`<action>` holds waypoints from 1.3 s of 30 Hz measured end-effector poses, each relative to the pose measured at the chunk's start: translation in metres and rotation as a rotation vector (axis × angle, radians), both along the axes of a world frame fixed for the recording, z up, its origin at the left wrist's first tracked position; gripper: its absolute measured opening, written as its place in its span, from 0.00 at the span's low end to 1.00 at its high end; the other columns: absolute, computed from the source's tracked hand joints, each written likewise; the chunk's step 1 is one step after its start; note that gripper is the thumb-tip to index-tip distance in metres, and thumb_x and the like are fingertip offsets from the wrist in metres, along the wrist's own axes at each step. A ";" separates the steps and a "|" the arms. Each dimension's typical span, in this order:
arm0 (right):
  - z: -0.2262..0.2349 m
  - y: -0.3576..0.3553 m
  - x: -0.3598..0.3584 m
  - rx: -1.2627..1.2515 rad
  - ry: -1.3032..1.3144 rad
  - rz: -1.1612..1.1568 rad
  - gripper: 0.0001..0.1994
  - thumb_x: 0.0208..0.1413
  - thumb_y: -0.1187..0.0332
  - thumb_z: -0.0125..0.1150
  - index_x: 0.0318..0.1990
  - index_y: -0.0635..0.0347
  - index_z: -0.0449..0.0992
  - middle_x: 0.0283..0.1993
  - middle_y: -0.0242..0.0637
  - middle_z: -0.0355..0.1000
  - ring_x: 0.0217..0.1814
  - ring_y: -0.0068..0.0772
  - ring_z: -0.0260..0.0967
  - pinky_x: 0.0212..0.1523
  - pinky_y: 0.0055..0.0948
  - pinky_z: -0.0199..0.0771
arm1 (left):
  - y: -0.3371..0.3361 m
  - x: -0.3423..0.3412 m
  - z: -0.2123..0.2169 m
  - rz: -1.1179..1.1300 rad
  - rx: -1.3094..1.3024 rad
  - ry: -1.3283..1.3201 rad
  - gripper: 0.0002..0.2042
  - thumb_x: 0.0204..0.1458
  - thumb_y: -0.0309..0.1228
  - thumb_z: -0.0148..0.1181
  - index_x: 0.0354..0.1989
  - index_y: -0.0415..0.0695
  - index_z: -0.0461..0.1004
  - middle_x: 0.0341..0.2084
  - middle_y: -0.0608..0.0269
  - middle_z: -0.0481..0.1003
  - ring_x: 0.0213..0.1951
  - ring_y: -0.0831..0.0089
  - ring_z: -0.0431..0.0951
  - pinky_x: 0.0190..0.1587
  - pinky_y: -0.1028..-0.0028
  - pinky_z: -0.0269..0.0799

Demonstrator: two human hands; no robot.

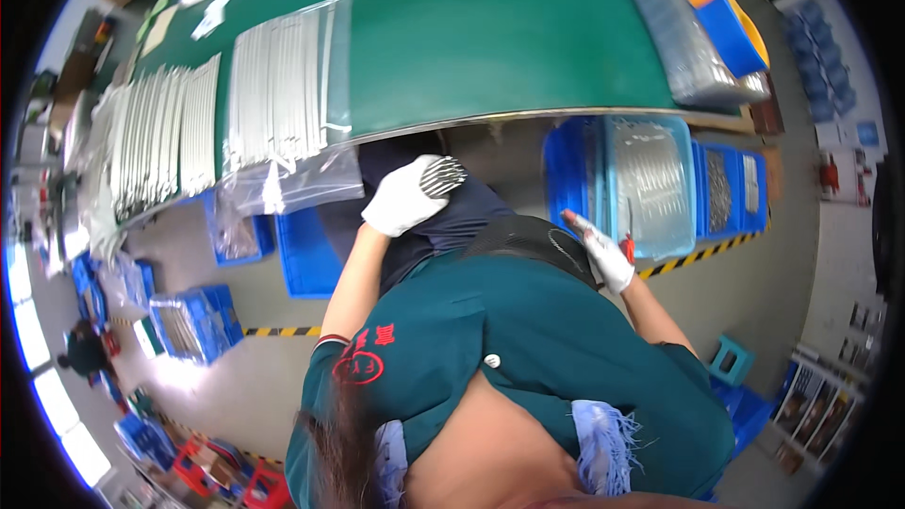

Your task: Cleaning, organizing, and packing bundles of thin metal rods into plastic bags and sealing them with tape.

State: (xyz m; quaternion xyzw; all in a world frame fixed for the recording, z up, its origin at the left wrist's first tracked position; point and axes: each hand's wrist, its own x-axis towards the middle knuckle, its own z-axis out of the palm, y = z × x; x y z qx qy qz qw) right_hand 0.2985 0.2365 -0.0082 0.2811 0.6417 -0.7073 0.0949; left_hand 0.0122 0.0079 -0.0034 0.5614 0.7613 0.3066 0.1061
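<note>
In a white glove, my left hand [405, 198] is closed around a bundle of thin metallic rods [443, 176], just below the table's near edge and above my lap. Only one end of the bundle shows; the rest is hidden by the glove. My right hand [605, 256], also gloved, has its fingers stretched out with reddish tips, beside my waist and left of a light-blue bin [693, 243]. A small red object [628, 247] shows at its outer edge; I cannot tell whether the hand touches it. Clear-bagged silvery rods [278, 85] lie on the green table [462, 47].
More long rods [156, 132] lie in rows at the table's left. A blue-and-yellow bin [731, 28] stands on plastic-wrapped goods at the right. Below the table are a blue bin [306, 259] and a bin of small metal parts [719, 193]. Yellow-black tape [283, 331] marks the floor.
</note>
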 end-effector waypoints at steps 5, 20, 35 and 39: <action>0.011 -0.010 -0.013 0.290 0.102 0.263 0.22 0.62 0.59 0.44 0.62 0.57 0.62 0.67 0.41 0.54 0.69 0.40 0.50 0.67 0.31 0.46 | -0.004 0.004 -0.007 0.162 0.024 -0.202 0.16 0.42 0.34 0.61 0.42 0.47 0.73 0.36 0.59 0.75 0.39 0.60 0.76 0.44 0.68 0.73; -0.017 -0.023 0.051 0.346 -0.183 0.062 0.26 0.67 0.55 0.28 0.68 0.58 0.48 0.68 0.47 0.51 0.69 0.42 0.51 0.65 0.26 0.49 | -0.003 0.003 -0.001 0.263 -0.106 -0.339 0.19 0.40 0.34 0.61 0.44 0.46 0.71 0.34 0.56 0.77 0.38 0.59 0.77 0.42 0.67 0.73; -0.037 -0.011 0.050 0.469 -0.229 0.044 0.23 0.67 0.62 0.32 0.65 0.62 0.53 0.67 0.47 0.54 0.68 0.43 0.53 0.66 0.29 0.51 | 0.000 0.002 -0.004 0.255 -0.143 -0.324 0.21 0.42 0.38 0.62 0.46 0.45 0.70 0.34 0.55 0.77 0.38 0.59 0.77 0.42 0.66 0.74; -0.016 0.015 0.015 1.018 0.105 0.238 0.25 0.66 0.60 0.40 0.65 0.62 0.53 0.62 0.47 0.60 0.67 0.37 0.53 0.66 0.33 0.52 | 0.000 0.002 0.003 0.249 -0.167 -0.362 0.22 0.41 0.38 0.62 0.46 0.45 0.69 0.34 0.56 0.77 0.38 0.59 0.78 0.42 0.67 0.74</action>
